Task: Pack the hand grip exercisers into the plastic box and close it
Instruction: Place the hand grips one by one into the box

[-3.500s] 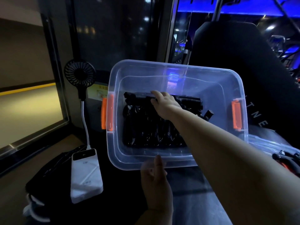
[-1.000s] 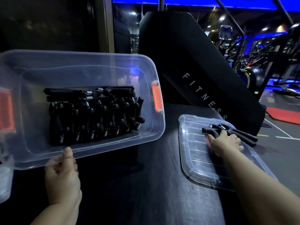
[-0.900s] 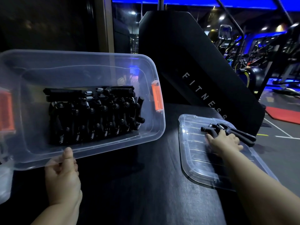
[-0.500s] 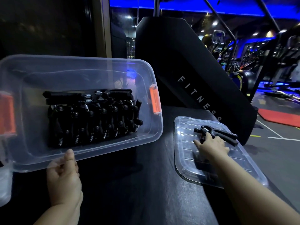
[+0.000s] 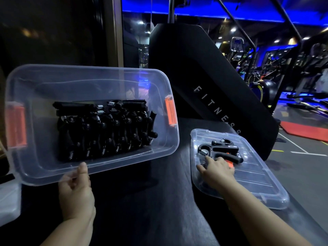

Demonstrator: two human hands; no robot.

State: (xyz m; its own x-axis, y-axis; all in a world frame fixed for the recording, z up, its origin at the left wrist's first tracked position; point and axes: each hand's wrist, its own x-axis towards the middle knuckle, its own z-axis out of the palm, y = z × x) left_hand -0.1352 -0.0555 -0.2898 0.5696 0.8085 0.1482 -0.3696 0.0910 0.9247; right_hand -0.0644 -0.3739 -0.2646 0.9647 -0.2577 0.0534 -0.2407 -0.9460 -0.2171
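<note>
Left hand (image 5: 76, 194): gripped the near rim of the plastic box (image 5: 42, 89), thumb on top of the rim, fingers curled beneath it. Plastic box: clear, rectangular, rounded corners, one orange latch (image 5: 170, 110) at each short end; held tilted over a black padded surface (image 5: 142, 210), open top turned toward the viewer. Contents: hand grip exercisers (image 5: 103, 132), black, with round knobs and bare metal coil springs, packed side by side in a close row along the bottom, a few more laid crosswise on the far side of the row; exact count could not be told. Right hand (image 5: 217, 172): reached out over the lid (image 5: 257, 183), thumb spread to the left, fingers laid on the near handle of the loose exerciser (image 5: 220, 150); whether they closed round it could not be told. Loose exerciser: black, spring end pointing left, handles pointing right, a small orange part showing just beside the fingers; possibly a second one lay against its far side. Lid: clear, ribbed, lying flat on the padded surface to the right of the box and apart from it. Behind: black slanted panel (image 5: 204, 77) lettered FITNESS, gym machines (image 5: 301, 68) under blue light, red mat (image 5: 305, 130) on the floor.
</note>
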